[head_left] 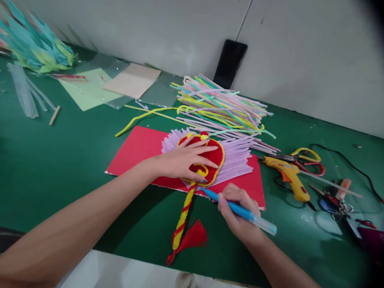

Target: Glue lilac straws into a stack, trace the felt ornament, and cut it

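My left hand (186, 160) lies flat with fingers stretched out on a red fan-shaped ornament (214, 154) edged in yellow. The ornament rests on a fan of lilac pipe cleaners (237, 158) over a red card sheet (135, 150). A yellow-and-red twisted handle (183, 218) with a red tassel (193, 238) hangs down from the ornament toward the table's front edge. My right hand (237, 214) is closed round a blue pen (240, 212), whose tip touches the lower edge of the ornament.
A heap of pastel pipe cleaners (219, 106) lies behind the card. A yellow glue gun (289, 176), scissors (309, 158) and keys (336, 204) sit at the right. A black phone (229, 64) leans on the wall. Paper sheets (90, 90) and teal fringes (33, 44) are far left.
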Available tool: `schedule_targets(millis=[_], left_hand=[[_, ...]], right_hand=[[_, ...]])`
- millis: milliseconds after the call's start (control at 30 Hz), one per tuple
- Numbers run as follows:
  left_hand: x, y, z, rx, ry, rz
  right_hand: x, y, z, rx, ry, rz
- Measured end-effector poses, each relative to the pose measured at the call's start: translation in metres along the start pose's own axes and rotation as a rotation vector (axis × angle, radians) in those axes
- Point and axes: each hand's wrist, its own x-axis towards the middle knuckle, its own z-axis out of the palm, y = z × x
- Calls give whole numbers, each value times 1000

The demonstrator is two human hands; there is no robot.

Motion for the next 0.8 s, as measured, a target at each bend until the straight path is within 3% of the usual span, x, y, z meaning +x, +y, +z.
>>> schedule_targets(millis=[133,333,600,800], left_hand=[[1,0,-1,-8,-5,-11],[1,0,0,-26,17,2],[0,-5,3,-41,31,38],[-1,-7,7,-28,57,9]], right_hand=[[5,-2,1,-30,-77,-28],[4,0,3,-39,-70,19],[6,0,-5,193,202,372],[12,1,-7,208,179,577]])
